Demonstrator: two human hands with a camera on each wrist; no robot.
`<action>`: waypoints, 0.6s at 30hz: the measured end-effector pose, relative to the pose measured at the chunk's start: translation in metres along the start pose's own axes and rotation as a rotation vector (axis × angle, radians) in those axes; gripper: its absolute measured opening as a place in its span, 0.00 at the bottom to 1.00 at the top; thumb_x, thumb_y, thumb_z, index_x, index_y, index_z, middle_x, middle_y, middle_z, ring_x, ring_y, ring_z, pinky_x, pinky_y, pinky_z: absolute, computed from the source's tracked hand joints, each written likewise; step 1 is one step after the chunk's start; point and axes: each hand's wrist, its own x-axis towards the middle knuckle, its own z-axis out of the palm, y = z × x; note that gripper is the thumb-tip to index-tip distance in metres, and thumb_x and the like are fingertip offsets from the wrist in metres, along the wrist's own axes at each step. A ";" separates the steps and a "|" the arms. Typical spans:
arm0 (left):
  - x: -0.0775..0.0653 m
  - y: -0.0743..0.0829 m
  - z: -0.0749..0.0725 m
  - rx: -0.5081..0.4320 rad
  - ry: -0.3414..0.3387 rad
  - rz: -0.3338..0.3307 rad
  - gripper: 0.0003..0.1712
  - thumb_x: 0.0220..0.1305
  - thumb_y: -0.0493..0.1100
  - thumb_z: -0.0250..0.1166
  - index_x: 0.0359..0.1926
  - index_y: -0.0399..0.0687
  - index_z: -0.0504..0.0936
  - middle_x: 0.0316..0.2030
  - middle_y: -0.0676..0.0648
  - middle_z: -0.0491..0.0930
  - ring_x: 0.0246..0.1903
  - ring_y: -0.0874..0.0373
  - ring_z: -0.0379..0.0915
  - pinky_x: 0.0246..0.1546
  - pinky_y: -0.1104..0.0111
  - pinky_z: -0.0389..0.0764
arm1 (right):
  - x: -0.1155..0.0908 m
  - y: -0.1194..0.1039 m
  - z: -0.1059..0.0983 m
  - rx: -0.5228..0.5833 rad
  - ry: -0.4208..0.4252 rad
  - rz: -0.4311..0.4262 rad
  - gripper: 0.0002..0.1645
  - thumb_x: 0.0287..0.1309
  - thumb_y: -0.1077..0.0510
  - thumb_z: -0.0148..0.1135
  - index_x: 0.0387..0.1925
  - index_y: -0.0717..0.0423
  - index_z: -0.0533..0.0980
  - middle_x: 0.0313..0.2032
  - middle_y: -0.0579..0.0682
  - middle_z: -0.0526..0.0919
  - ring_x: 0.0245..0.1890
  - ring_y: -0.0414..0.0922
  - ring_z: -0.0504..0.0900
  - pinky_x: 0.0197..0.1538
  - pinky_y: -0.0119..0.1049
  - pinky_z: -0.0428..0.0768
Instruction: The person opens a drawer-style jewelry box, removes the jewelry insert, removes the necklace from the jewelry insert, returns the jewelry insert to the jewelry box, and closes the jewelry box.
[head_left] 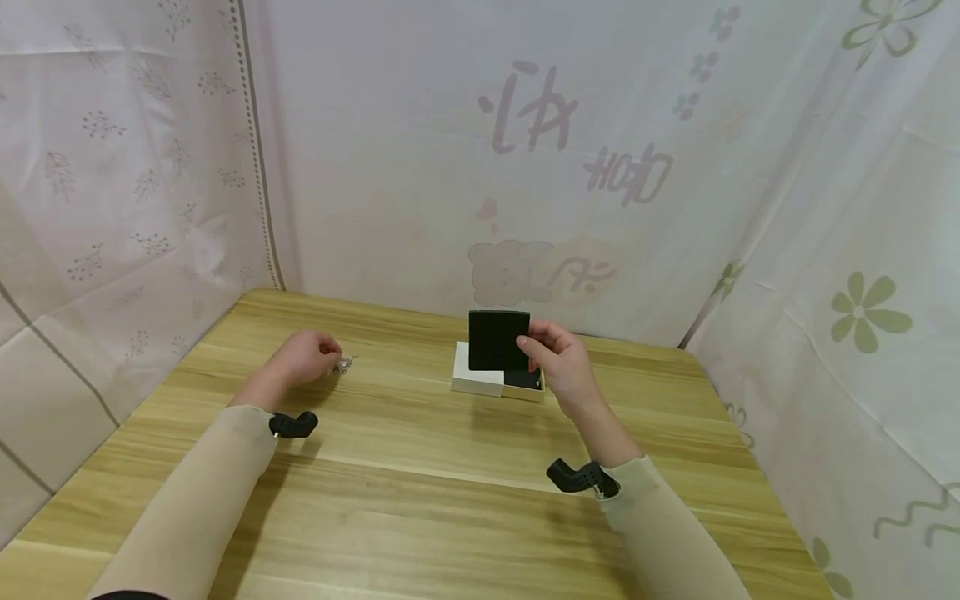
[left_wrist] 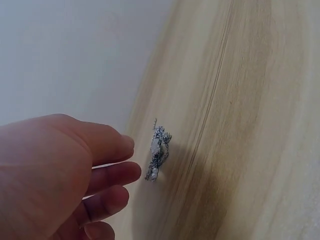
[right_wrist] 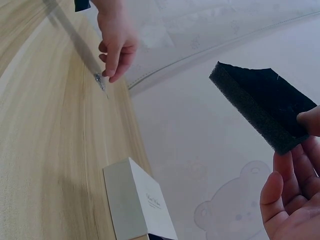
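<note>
My right hand [head_left: 562, 367] pinches a square black foam pad [head_left: 498, 340] by one edge, thumb on its face and fingers behind. In the right wrist view the foam pad [right_wrist: 260, 107] shows a thick, porous side. Below it sits a small white box [head_left: 478, 371], partly slid open, with black lining [head_left: 522, 379] inside. On the left, my left hand [head_left: 306, 357] hovers beside a small heap of silvery chain jewelry [head_left: 343, 365]. Seen from the left wrist, the fingers are loosely bent, and the chain [left_wrist: 158, 152] lies on the wood just past their tips.
The wooden table [head_left: 375, 517] ends at a patterned white curtain [head_left: 405, 167] behind and on both sides. The box stands near the table's back edge. Black wrist mounts [head_left: 294, 425] sit at both sleeve cuffs.
</note>
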 end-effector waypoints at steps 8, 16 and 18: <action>0.004 0.006 0.001 -0.005 -0.002 0.008 0.18 0.81 0.44 0.63 0.58 0.34 0.87 0.54 0.34 0.89 0.51 0.42 0.85 0.58 0.46 0.85 | -0.001 -0.002 0.000 0.017 -0.001 0.014 0.05 0.73 0.66 0.66 0.48 0.59 0.82 0.34 0.39 0.84 0.27 0.39 0.75 0.38 0.33 0.81; 0.011 0.021 0.006 -0.003 -0.001 0.044 0.21 0.81 0.44 0.63 0.62 0.33 0.85 0.54 0.33 0.88 0.49 0.44 0.86 0.57 0.46 0.85 | -0.001 -0.003 -0.001 0.013 0.001 0.015 0.05 0.74 0.66 0.66 0.48 0.61 0.82 0.34 0.39 0.85 0.27 0.39 0.75 0.38 0.31 0.81; 0.012 0.028 0.008 -0.014 -0.006 0.047 0.22 0.81 0.45 0.63 0.65 0.34 0.84 0.55 0.33 0.87 0.48 0.44 0.86 0.56 0.46 0.85 | -0.001 -0.003 -0.001 0.011 0.001 0.013 0.06 0.74 0.66 0.66 0.48 0.61 0.82 0.34 0.39 0.85 0.27 0.39 0.75 0.38 0.31 0.81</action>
